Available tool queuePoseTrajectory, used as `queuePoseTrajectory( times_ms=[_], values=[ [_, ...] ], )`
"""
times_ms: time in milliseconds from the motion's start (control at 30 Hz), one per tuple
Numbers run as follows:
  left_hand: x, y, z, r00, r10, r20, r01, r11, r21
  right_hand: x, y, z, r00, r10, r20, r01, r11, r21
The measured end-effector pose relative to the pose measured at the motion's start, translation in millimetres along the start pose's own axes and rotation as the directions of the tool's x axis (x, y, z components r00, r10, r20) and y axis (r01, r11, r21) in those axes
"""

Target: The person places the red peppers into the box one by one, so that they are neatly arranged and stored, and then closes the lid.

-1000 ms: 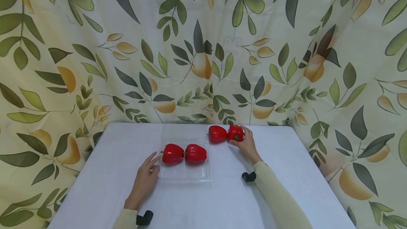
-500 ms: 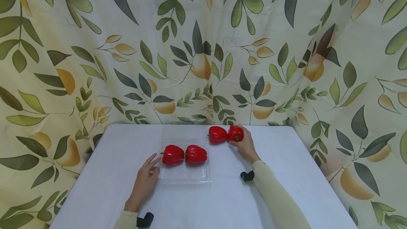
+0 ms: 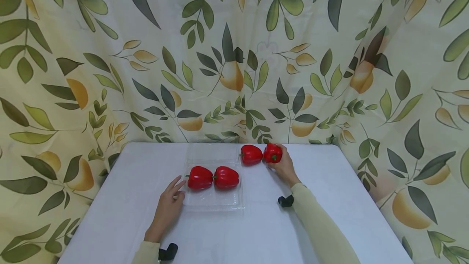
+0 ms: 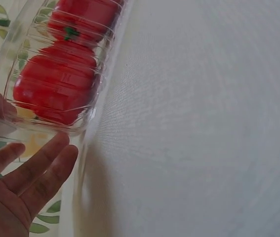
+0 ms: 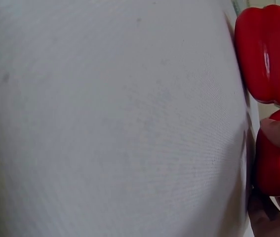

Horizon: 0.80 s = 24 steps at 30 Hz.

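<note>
While the right hand [image 3: 286, 170] grips a glossy red bell pepper with a green stem [image 3: 272, 152], a second red bell pepper [image 3: 251, 155] just left of it, the left hand [image 3: 167, 207], fingers spread, meets the near-left edge of a clear rectangular plastic container [image 3: 227, 203] holding two more red bell peppers [image 3: 226, 177] between the hands.

Four red peppers [image 3: 199, 178] [image 3: 226, 177] [image 3: 251, 155] [image 3: 272, 152], one clear container [image 3: 212, 201], two hands [image 3: 168, 207] [image 3: 286, 169], one table [image 3: 256, 231]

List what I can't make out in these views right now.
Head: some fingertips of the right hand, hidden behind the held pepper.
Left wrist: the top of the upper pepper in the clear container, cut off by the top edge.
Right wrist: part of the held pepper, cut off by the right edge.
</note>
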<state>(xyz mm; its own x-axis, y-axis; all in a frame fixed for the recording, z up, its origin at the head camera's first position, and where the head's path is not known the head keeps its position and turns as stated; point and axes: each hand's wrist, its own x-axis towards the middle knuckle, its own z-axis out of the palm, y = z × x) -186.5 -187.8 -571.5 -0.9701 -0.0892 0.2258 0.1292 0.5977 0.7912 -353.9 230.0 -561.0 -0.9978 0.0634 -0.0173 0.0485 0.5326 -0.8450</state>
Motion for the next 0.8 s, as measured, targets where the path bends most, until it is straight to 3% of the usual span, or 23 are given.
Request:
queuePoseTrajectory(
  times_ms=[333,800],
  values=[
    [1.7,3.0,-2.3,0.999,-0.031,0.030,0.030,1.000,0.008,-3,-3,-6,0.997,0.070,-0.025,-0.069,0.997,0.027],
    [0.7,2.9,-1.4,0.999,-0.038,0.028,0.038,0.999,0.025,-13,-5,-20,0.996,0.023,-0.091,-0.024,1.000,-0.002]
  ],
)
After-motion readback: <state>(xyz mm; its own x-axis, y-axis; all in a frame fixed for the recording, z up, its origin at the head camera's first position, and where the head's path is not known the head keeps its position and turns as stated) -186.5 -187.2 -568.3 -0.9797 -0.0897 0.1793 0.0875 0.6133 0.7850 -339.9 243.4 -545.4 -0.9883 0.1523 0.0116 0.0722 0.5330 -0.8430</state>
